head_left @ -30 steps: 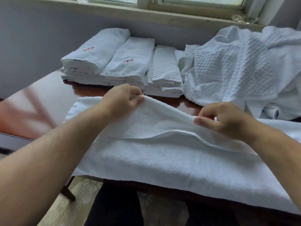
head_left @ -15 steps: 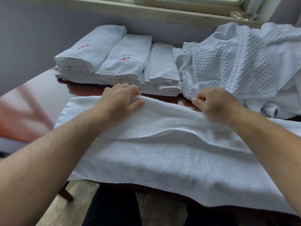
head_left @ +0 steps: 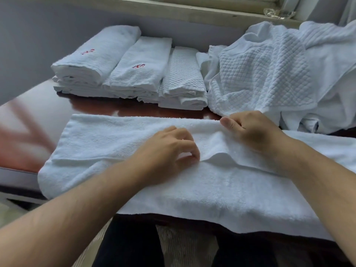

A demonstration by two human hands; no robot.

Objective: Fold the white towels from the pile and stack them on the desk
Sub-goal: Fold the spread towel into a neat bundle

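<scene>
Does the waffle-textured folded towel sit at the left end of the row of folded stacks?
No, the folded white waffle-weave towel lies at the row's right end, beside the loose pile of white towels.

Bare table (head_left: 38, 116) lies open at the left, while folded stacks (head_left: 131, 74) and the loose pile (head_left: 279, 74) block the far edge.

Pale window sill (head_left: 192, 11) along the top, crumpled clear wrapping (head_left: 279, 13) on the sill at upper right, grey-lilac wall (head_left: 48, 35) below the sill, ribbed beige floor covering (head_left: 185, 247) at bottom, dark trouser legs (head_left: 131, 245) above it.
</scene>
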